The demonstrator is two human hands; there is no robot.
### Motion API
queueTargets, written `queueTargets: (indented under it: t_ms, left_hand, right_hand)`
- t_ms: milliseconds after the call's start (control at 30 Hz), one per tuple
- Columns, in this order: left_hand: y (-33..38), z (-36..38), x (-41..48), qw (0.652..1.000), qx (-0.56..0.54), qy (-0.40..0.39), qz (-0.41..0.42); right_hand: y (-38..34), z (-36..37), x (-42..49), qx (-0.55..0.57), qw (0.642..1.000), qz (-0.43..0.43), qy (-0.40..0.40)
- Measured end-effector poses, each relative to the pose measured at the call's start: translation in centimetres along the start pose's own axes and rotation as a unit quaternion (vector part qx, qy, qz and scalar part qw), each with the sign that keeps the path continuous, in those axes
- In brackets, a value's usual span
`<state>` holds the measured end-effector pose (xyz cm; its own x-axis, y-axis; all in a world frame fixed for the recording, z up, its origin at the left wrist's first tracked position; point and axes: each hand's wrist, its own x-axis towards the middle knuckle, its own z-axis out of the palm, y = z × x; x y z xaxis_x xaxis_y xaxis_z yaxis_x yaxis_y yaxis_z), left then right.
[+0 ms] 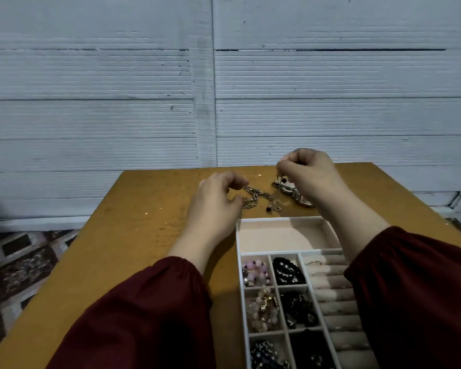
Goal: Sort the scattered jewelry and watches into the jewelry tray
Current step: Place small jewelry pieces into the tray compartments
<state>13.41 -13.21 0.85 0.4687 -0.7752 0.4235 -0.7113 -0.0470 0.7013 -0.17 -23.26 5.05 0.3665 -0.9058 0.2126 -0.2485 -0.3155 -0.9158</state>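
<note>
The right hand [310,177] is pinching a small dangly piece [279,173] with a tight little grip and is holding it up just above the watch [290,191]. The watch is lying on the surface [144,222], near the far end of the tray [238,235].

The left hand [216,201] is curling its fingers right at the chain [256,197]. The fingertips are touching it or almost touching it. I cannot tell if that grip is holding the chain or only resting by it.

The chain is lying loose on the surface between the two hands. Some tiny bits [273,208] are sitting just beside its near end.

I think the job is more than half done, since many boxes in the tray are already holding beads.

To do this step well, the right hand should be lifting slowly and straight up. The dangly piece is thin, so it may be catching on the watch or the chain. The left hand could be holding the chain down so it is not dragging along.

The big box [282,235] at the far end of the tray is looking bare, so it seems a good spot for the watch.
</note>
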Motion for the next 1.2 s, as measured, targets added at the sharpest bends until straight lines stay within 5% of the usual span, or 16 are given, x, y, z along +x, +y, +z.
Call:
queueTargets:
  t_ms: [400,667,1200]
  left_hand:
    - [2.4,3.8,4.7,0.965,0.184,-0.186,-0.034]
    - [2.8,5.5,4.7,0.940,0.265,-0.198,-0.078]
    - [3.3,4.9,5.2,0.970,0.180,-0.152,-0.051]
  right_hand:
    - [3.1,-3.3,0.3,0.093,0.993,-0.001,0.070]
    - [4.6,-3.9,0.5,0.111,0.991,-0.004,0.071]
    - [4.6,-3.9,0.4,0.123,0.991,0.000,0.059]
